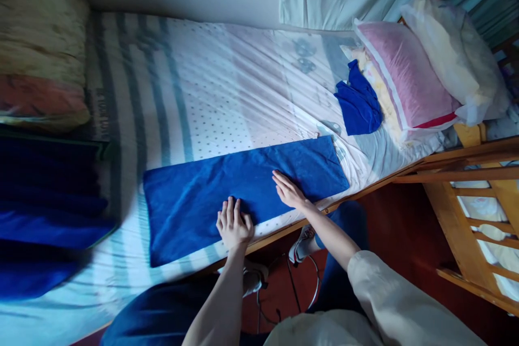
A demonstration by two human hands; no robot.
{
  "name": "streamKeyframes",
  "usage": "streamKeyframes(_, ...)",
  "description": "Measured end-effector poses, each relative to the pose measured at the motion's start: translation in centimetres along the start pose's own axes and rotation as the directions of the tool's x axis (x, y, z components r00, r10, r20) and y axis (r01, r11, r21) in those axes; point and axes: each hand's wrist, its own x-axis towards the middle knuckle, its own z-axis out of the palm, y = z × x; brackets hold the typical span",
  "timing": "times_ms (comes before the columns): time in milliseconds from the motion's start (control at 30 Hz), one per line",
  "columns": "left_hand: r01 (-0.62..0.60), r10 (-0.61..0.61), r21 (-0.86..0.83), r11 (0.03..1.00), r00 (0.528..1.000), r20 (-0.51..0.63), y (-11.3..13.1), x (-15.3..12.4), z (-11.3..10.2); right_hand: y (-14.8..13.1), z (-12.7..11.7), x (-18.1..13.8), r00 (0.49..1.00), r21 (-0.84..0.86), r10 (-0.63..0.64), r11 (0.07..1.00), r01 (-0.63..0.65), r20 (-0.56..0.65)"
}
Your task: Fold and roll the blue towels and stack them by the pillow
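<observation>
A blue towel (190, 194), folded into a long strip, lies flat along the near edge of the bed. My left hand (234, 223) rests on its near edge, palm down with the fingers stretched out. Farther right, my right hand (287, 188) lies on the same cloth, fingers extended and close together. Neither hand grips anything. A crumpled blue cloth (359, 101) sits apart from the towel, beside the pillows.
The bed sheet (211, 75) is striped and dotted, with wrinkles. A pink pillow (413, 70) and a pale pillow (458, 54) lean at the right. Dark blue folded fabric (44, 200) and a yellowish bundle (40, 27) occupy the left. A wooden rail (466, 175) borders the right.
</observation>
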Motion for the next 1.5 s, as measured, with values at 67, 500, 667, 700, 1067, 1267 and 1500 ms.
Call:
streamKeyframes(67,-0.011,0.011,0.006,1.0,1.0,-0.016,0.1,0.0,0.0,1.4,-1.8,-0.8,0.999,-0.041,0.022,0.999,-0.023,-0.026)
streamKeyframes(500,0.0,0.0,-0.022,1.0,1.0,0.003,0.3,-0.1,-0.2,10.2,-14.3,-6.5,0.93,-0.356,0.298,0.863,-0.358,-0.214)
streamKeyframes(667,0.023,-0.022,-0.023,0.999,0.999,0.035,0.5,0.1,-0.3,10.8,-16.0,-6.9,0.897,-0.433,0.379,0.786,-0.442,-0.228)
streamKeyframes(700,0.027,-0.027,-0.02,0.999,0.999,0.037,0.5,0.1,-0.3,10.7,-16.1,-6.7,0.888,-0.441,0.402,0.771,-0.46,-0.224)
streamKeyframes(1067,0.018,-0.018,-0.052,0.998,1.0,-0.002,0.6,0.4,0.3,-1.8,-0.7,-0.3,0.935,-0.351,0.257,0.875,-0.333,-0.246)
streamKeyframes(1267,0.018,-0.017,-0.04,0.999,0.999,0.044,0.3,0.3,0.8,-6.6,8.0,0.9,0.955,-0.271,0.22,0.924,-0.27,-0.201)
streamKeyframes(1500,0.001,-0.001,-0.066,0.998,1.0,0.001,0.2,0.1,1.2,-6.4,7.7,1.0,0.941,-0.301,0.284,0.895,-0.328,-0.182)
